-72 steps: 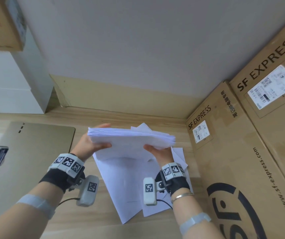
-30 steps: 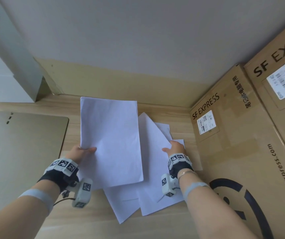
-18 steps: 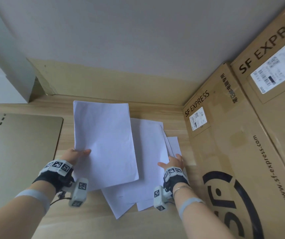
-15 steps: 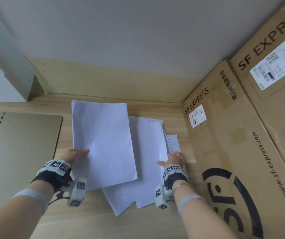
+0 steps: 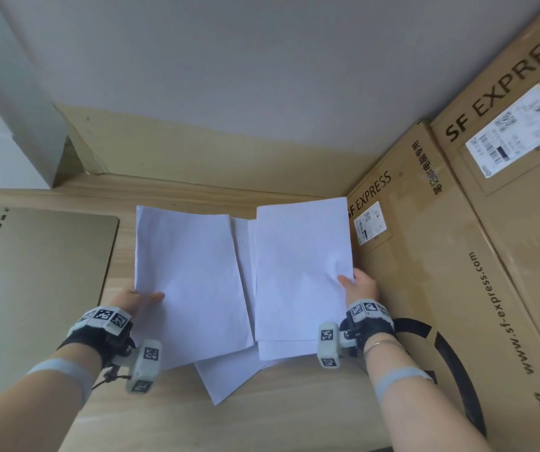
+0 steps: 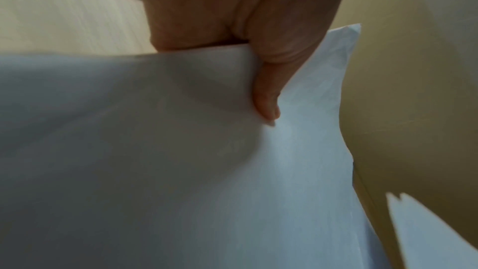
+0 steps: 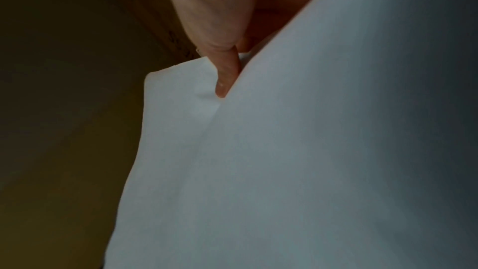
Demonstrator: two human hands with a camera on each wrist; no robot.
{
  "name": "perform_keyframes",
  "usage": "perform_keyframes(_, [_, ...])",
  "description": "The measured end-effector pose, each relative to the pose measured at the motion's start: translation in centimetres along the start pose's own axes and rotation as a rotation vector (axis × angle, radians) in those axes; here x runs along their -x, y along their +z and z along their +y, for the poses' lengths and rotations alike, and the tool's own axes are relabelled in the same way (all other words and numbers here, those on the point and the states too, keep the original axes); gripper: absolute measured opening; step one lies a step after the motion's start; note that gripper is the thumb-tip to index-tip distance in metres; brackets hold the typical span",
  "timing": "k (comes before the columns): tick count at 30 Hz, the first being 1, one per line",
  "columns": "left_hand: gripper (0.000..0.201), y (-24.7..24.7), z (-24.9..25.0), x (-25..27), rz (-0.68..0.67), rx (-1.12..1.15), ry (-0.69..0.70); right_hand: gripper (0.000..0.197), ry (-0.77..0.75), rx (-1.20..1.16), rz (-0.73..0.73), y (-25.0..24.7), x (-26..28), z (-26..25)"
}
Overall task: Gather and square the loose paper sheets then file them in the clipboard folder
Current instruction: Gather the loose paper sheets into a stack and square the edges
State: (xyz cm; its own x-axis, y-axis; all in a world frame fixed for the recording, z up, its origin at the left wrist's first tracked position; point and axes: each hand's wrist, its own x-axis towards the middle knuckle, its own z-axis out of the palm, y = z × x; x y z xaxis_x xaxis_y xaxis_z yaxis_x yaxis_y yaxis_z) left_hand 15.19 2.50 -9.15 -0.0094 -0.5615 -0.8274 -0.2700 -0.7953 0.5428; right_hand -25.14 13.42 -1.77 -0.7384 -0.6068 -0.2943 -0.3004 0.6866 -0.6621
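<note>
My left hand (image 5: pixel 141 296) pinches the left edge of a white paper stack (image 5: pixel 190 282), thumb on top; the left wrist view shows the thumb (image 6: pixel 266 97) pressed on the stack (image 6: pixel 181 171). My right hand (image 5: pixel 355 285) pinches the right edge of a second bunch of sheets (image 5: pixel 301 269), lifted beside the first; its thumb (image 7: pixel 225 77) creases the paper (image 7: pixel 284 171). More loose sheets (image 5: pixel 226 376) lie underneath on the wooden table (image 5: pixel 262 419). The tan clipboard folder (image 5: pixel 33 272) lies flat at the left.
Large SF Express cardboard boxes (image 5: pixel 457 272) stand right against the sheets on the right. A beige wall panel (image 5: pixel 229 158) runs along the back of the table. A white cabinet (image 5: pixel 1 125) stands at the far left.
My right hand has taken hold of the sheets that lay on the table and lifted them beside the left hand's stack. The left hand keeps its grip.
</note>
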Motion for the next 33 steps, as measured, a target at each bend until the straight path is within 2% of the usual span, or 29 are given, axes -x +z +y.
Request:
perform_keyframes(4, [0.048,0.3,0.3,0.7,0.025,-0.048,-0.029,0.021,-0.019,-0.033,-0.103,1.6,0.6,-2.1])
perform_keyframes(11, [0.048,0.5,0.4,1.2,0.002,-0.039,-0.004,0.031,-0.063,0.037,-0.337,11.7,5.8,-4.6])
perform_keyframes(16, [0.065,0.1,-0.1,0.6,-0.027,0.009,0.004,0.038,-0.05,0.111,-0.399,15.7,8.0,-5.8])
perform_keyframes(18, [0.054,0.3,0.3,1.3,-0.044,0.018,0.012,0.037,-0.077,0.143,-0.387,16.1,8.0,-6.1])
perform_keyframes(21, [0.033,0.2,0.4,2.0,-0.028,0.077,0.02,0.032,-0.134,0.247,-0.266,15.5,7.0,-5.9])
perform_keyframes(24, [0.019,-0.4,0.5,2.1,-0.034,0.135,0.064,0.043,-0.15,0.47,-0.278,13.5,4.6,-5.3])
perform_keyframes(29, [0.022,-2.2,0.8,2.3,-0.048,0.126,0.089,0.074,-0.238,0.754,-0.418,10.2,0.0,-6.0])
perform_keyframes(33, [0.038,-3.0,0.6,2.3,-0.022,0.154,0.08,0.09,-0.261,0.961,-0.456,9.5,-1.7,-6.3])
